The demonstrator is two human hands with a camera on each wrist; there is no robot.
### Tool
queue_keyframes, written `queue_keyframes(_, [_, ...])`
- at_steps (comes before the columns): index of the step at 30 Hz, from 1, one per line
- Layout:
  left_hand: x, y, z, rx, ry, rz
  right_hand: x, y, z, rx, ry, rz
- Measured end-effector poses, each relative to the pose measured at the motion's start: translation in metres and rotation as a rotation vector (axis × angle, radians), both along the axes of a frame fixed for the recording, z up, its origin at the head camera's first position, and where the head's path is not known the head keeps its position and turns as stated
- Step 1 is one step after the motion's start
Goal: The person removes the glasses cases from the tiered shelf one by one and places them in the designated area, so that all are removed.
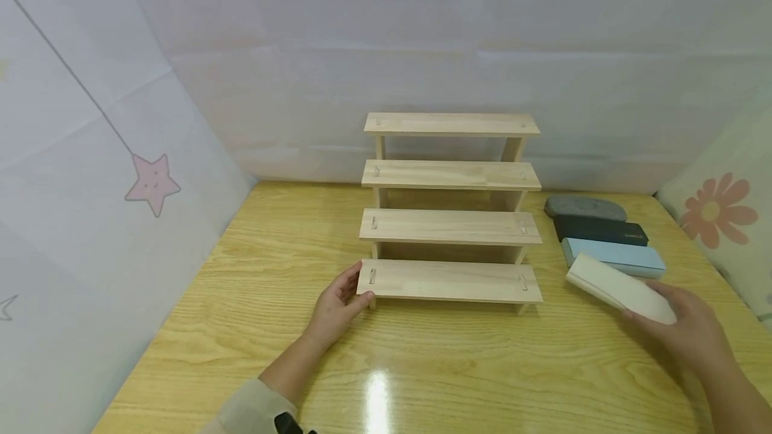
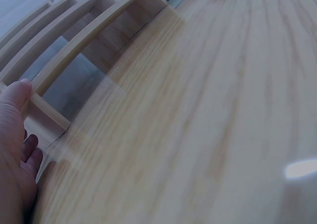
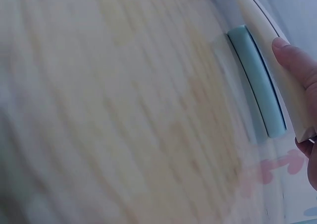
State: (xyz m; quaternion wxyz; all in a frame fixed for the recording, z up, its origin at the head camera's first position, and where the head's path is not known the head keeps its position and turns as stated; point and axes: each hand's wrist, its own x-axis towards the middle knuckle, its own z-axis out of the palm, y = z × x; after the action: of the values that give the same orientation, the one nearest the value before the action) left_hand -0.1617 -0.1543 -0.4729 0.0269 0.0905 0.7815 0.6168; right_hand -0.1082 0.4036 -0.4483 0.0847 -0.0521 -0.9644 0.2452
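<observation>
A cream glasses case (image 1: 621, 286) is in my right hand (image 1: 693, 327), held at its near right end between thumb and fingers. In the right wrist view the case (image 3: 270, 50) is tilted and raised off the table, beside the light blue glasses case (image 3: 257, 80). My left hand (image 1: 338, 307) grips the left end of the lowest board of a four-tier wooden display stand (image 1: 449, 280). From the left wrist view, the thumb (image 2: 19, 91) lies on that board's corner, with the other fingers lower at the stand's side.
Right of the stand, a grey case (image 1: 585, 207), a black case (image 1: 597, 229) and the light blue case (image 1: 615, 256) lie in a row on the wood-grain table (image 1: 271, 240). White printed cloth (image 1: 301, 86) hangs behind and at both sides.
</observation>
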Motion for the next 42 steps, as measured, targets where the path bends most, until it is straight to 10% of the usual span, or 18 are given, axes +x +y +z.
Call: queue_keyframes(42, [-0.002,-0.001,-0.002,0.01,0.008,-0.011,-0.002,0.007,-0.02,-0.035,-0.087,0.054])
